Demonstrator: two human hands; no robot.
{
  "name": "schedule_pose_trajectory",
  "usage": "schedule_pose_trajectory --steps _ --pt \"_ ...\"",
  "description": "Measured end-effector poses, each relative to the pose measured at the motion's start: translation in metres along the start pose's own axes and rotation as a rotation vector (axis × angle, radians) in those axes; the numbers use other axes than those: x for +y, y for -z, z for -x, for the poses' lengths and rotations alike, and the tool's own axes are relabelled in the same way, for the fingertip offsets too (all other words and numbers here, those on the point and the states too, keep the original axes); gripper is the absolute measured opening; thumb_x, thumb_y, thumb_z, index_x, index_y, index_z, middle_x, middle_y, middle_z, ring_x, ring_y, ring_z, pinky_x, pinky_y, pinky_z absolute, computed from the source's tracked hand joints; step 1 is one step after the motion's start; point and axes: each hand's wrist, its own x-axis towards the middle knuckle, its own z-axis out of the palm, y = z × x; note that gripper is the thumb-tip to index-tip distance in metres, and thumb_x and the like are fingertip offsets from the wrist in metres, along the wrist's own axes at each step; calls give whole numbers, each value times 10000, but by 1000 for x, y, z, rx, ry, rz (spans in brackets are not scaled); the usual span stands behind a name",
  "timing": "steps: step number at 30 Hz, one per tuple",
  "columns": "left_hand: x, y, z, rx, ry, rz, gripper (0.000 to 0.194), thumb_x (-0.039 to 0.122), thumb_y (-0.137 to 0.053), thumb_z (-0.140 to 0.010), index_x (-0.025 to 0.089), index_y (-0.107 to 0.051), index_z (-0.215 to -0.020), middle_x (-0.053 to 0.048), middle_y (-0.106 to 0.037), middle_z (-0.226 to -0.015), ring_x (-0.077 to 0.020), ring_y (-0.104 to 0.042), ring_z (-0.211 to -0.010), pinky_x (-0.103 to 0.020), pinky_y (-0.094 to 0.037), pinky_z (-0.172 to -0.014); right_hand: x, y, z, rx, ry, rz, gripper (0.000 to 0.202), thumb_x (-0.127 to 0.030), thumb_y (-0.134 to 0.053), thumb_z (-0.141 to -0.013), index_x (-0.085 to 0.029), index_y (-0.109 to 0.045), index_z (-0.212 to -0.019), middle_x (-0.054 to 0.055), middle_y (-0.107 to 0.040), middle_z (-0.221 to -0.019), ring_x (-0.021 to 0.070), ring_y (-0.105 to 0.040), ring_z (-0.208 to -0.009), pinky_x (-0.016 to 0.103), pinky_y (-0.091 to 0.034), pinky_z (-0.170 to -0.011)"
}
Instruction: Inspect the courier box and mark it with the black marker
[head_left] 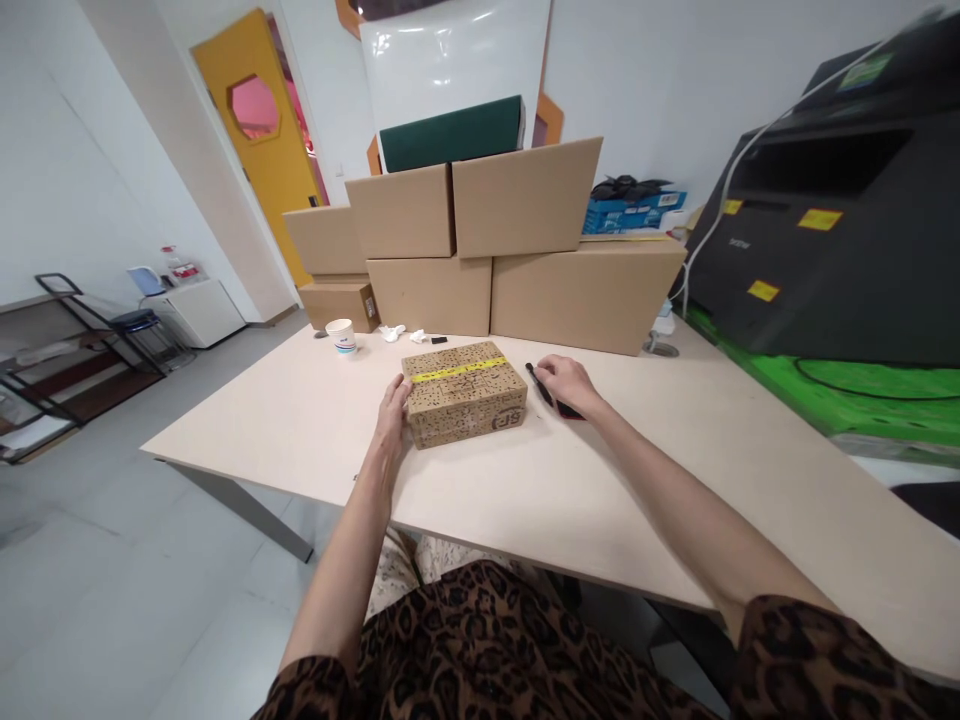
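Note:
A small cardboard box (469, 400) with dark speckled print and a strip of yellow tape across its top sits closed on the table. My left hand (391, 412) grips its left side, thumb and fingers against the cardboard. To the right of the box, my right hand (568, 380) is low over the tabletop with its fingers curled together at a slim black tool (538, 384), perhaps a cutter or pen. Partly under that palm lies a flat dark object (571, 411) with a reddish edge; its kind is hidden.
Large cardboard boxes (570, 295) are stacked along the back of the pale table (262, 420), topped by a dark green box (454, 135). A paper cup (342, 338), crumpled tissues (392, 333) and a small black piece (439, 340) lie before them. A black printer (810, 210) stands right.

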Motion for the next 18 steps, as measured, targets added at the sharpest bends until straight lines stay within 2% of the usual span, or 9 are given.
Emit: schedule_pose_trajectory --steps 2,5,7,10,12,14,16,18 --pt "2 -2 2 45 -34 -27 620 424 -857 -750 267 -673 -1320 -55 -759 -1309 -226 -731 -1087 -260 -546 -799 -2 -7 -8 -27 -14 42 57 -175 -710 -819 -206 -721 -772 158 -797 -1103 324 -687 -1201 386 -482 -1010" --pt "4 -6 4 50 -56 -14 618 404 -866 -724 272 -674 -1297 -52 -777 -1252 -237 -736 -1082 -277 -550 -831 -3 -20 -18 -59 -72 66 142 -85 -777 -702 -191 -684 -682 222 -783 -1082 384 -673 -1243 445 -489 -1015" --pt "5 -8 5 63 -62 -9 613 406 -871 -716 277 -676 -1282 -47 -781 -1229 -240 -737 -1080 -285 -553 -845 -1 -25 -23 -75 -117 50 206 -32 -793 -626 -193 -667 -647 228 -782 -984 403 -682 -1232 461 -506 -991" --pt "5 -8 7 61 -50 -11 629 417 -871 -720 280 -666 -1299 -54 -784 -1216 -257 -739 -1078 -305 -565 -844 3 -25 -27 -83 -156 -35 260 -7 -792 -581 -210 -634 -613 174 -761 -795 385 -719 -1149 429 -537 -921" --pt "5 -8 9 55 -45 -5 630 415 -867 -729 274 -664 -1308 -64 -783 -1226 -268 -740 -1082 -312 -571 -835 7 -20 -27 -89 -163 -143 292 -7 -783 -595 -219 -583 -580 117 -696 -627 349 -755 -970 387 -554 -811" --pt "5 -9 10 64 -49 -4 615 406 -861 -738 264 -672 -1306 -70 -771 -1272 -271 -734 -1104 -305 -572 -826 8 -12 -25 -101 -160 -299 324 -27 -778 -635 -229 -534 -573 44 -591 -490 268 -719 -693 332 -535 -646" --pt "5 -9 10 76 -51 -8 600 399 -855 -748 256 -680 -1303 -75 -750 -1330 -271 -724 -1138 -295 -571 -816 7 -2 -21 -111 -136 -498 308 -64 -785 -680 -228 -530 -624 -12 -551 -475 168 -597 -501 276 -482 -519" --pt "5 -9 10 83 -55 -3 587 395 -856 -752 250 -686 -1295 -78 -741 -1354 -273 -714 -1168 -293 -574 -825 2 9 -16 -106 -95 -702 259 -111 -795 -717 -218 -560 -695 -34 -584 -545 107 -528 -458 233 -467 -477"
